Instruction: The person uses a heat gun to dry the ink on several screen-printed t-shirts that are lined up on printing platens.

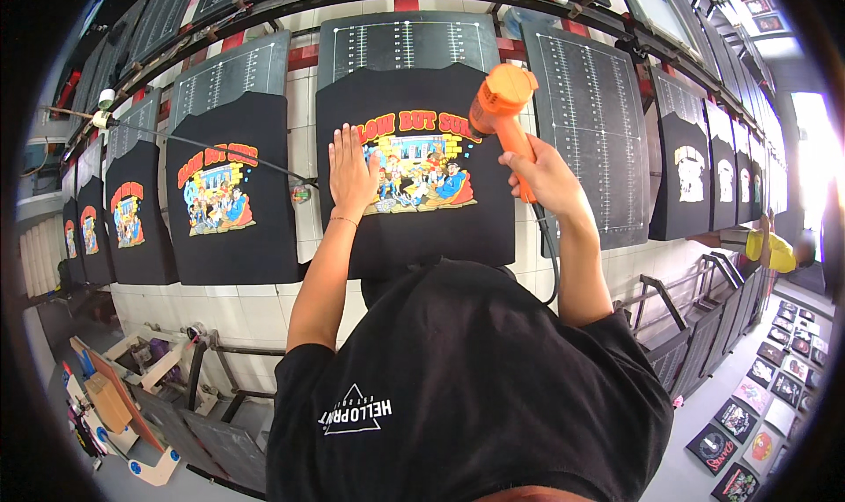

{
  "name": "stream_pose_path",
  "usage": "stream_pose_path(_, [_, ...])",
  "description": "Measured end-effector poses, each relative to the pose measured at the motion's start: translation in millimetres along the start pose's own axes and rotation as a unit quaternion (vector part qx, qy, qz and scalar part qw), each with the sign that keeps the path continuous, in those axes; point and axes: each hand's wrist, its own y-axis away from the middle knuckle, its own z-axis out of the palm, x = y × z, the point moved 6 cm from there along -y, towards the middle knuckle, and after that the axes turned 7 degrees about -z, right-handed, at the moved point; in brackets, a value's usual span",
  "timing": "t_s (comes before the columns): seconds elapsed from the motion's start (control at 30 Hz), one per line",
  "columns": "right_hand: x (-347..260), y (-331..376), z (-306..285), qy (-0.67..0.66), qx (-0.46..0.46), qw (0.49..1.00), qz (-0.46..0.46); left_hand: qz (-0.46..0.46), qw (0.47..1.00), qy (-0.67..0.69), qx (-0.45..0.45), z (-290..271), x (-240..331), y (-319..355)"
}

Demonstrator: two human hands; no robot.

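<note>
A black T-shirt (422,238) with a colourful cartoon print (427,172) lies spread on a dark board (409,44) marked with white scales. Flat on the shirt, at the print's left edge, rests my left hand (354,174), its fingers stretched out and thumb apart. My right hand (547,178) grips the handle of an orange heat gun (506,92) above the shirt's right side. The gun's dark nozzle points left and down at the upper right of the print. From its handle a dark cord (550,255) runs down past my forearm.
More printed black shirts (233,255) on boards line the left and right. Beside the right arm is a shirtless scale-marked board (590,132). A thin rod (211,148) crosses the left boards. Someone in yellow (770,251) stands far right; printed pieces (735,418) lie on the floor.
</note>
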Motion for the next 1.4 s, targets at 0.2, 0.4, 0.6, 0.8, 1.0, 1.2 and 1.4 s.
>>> stream_pose_path(0.2, [15.3, 3.1, -9.3, -0.033, 0.009, 0.999, -0.004, 0.006, 0.999, 0.014, -0.031, -2.2, 5.7, 5.5])
stream_pose_path(0.4, [-3.7, -10.7, 9.5, -0.059, -0.023, 0.998, -0.024, 0.000, 0.999, 0.035, -0.034, -8.1, 7.3, 20.1])
stream_pose_path(0.6, [-16.4, -20.3, 21.2, -0.071, -0.051, 0.996, -0.031, -0.013, 0.998, 0.050, -0.027, -11.4, 12.3, 27.8])
stream_pose_path(0.8, [-19.1, -31.0, 41.0, -0.031, -0.056, 0.996, -0.064, -0.013, 0.998, 0.058, -0.005, -13.3, 8.5, 20.9])
stream_pose_path(1.0, [-28.1, -40.1, 67.8, -0.037, -0.056, 0.992, -0.107, -0.024, 0.995, 0.102, -0.001, -41.5, 14.0, 21.9])
stream_pose_path(1.2, [-32.3, -56.0, 98.3, -0.030, -0.131, 0.984, -0.118, -0.002, 0.993, 0.117, 0.008, -36.8, 13.2, 72.9])
stream_pose_path(1.4, [-49.8, -54.8, 137.4, -0.021, -0.178, 0.974, -0.135, -0.141, 0.969, 0.158, 0.129, -81.3, -53.5, 85.7])
